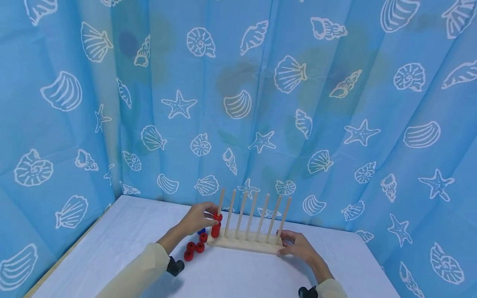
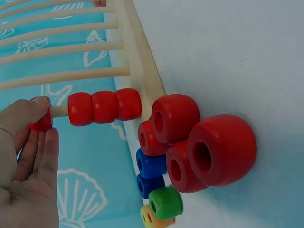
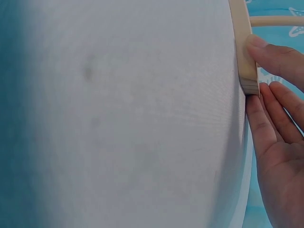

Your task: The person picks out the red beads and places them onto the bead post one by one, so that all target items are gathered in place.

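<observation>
A wooden peg stand (image 1: 244,245) with several upright pegs stands on the white table. In the left wrist view my left hand (image 2: 29,152) pinches a red bead (image 2: 44,122) between thumb and fingers, around the upper part of the end peg. Below it, three red beads (image 2: 104,107) sit stacked on that peg, down against the base. My right hand (image 1: 298,247) grips the far right end of the base, its thumb (image 3: 273,56) on the wood and the fingers around the end. The other pegs hold no beads.
Several loose red beads (image 2: 223,154) lie on the table beside the stand's left end. Two blue beads (image 2: 153,164), a green bead (image 2: 168,202) and yellow-orange beads (image 2: 156,222) lie past them. A blue shell-patterned curtain (image 1: 238,103) hangs behind the table.
</observation>
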Tool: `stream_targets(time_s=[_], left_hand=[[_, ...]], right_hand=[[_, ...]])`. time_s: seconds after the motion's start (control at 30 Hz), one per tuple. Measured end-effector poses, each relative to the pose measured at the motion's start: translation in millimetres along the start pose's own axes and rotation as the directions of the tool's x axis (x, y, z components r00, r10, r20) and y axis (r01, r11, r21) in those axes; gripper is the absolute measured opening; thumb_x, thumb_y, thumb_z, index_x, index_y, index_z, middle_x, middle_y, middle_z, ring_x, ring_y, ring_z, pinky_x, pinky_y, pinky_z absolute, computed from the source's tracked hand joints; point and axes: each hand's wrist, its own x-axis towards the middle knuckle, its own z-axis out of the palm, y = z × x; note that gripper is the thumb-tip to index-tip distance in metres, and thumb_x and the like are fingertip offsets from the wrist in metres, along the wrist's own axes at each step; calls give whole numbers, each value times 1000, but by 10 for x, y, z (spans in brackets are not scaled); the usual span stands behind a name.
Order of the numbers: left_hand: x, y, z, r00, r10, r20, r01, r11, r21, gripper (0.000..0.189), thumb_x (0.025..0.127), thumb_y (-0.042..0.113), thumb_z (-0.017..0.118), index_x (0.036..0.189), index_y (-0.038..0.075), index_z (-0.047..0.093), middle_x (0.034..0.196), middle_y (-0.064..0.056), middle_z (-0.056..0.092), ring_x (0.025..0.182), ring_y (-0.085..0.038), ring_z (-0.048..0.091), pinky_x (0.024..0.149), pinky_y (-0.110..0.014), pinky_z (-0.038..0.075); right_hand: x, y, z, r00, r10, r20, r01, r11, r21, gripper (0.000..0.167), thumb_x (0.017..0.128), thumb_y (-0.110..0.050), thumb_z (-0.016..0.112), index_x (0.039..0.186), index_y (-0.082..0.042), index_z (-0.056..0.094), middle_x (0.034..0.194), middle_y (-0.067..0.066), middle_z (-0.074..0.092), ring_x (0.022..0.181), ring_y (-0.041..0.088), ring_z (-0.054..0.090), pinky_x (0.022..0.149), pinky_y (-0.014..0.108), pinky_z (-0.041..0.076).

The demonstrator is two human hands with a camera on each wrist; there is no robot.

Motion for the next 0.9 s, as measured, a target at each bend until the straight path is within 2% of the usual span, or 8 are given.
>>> stream_targets(time_s=[0.3,0.47,0.73,0.9], left_hand=[[-10,-20,17,1000,-2,20,1,1000,23,34,81,6,78,112,6,65,100,-1,65,99,-22,65,83,-38,57],[-12,-51,22,1000,-3,26,2,1000,24,34,80,6,78,111,7,65,100,0,66,99,-22,65,83,-38,57],[-20,-102,51,999,-47,27,46,998,37,36,78,7,80,111,10,65,101,-2,65,98,-23,66,79,-38,58],[-28,-92,56,999,-44,19,43,998,53,35,79,7,80,111,11,65,102,-1,65,99,-23,65,81,-38,58]], right_hand=[[5,20,-2,1000,-12,11,11,1000,6,75,63,-7,88,132,-4,58,132,16,58,128,39,49,100,43,46],[11,18,-10,1000,-13,13,13,1000,2,75,64,-8,88,133,-4,58,133,16,58,129,39,48,100,44,46],[-38,-36,-1,1000,-4,2,4,1000,2,74,63,-7,88,132,-5,59,132,15,59,128,38,48,100,45,45],[-59,-55,-2,1000,-16,2,16,1000,17,74,63,-5,87,131,-4,59,131,15,59,128,39,48,101,47,45]])
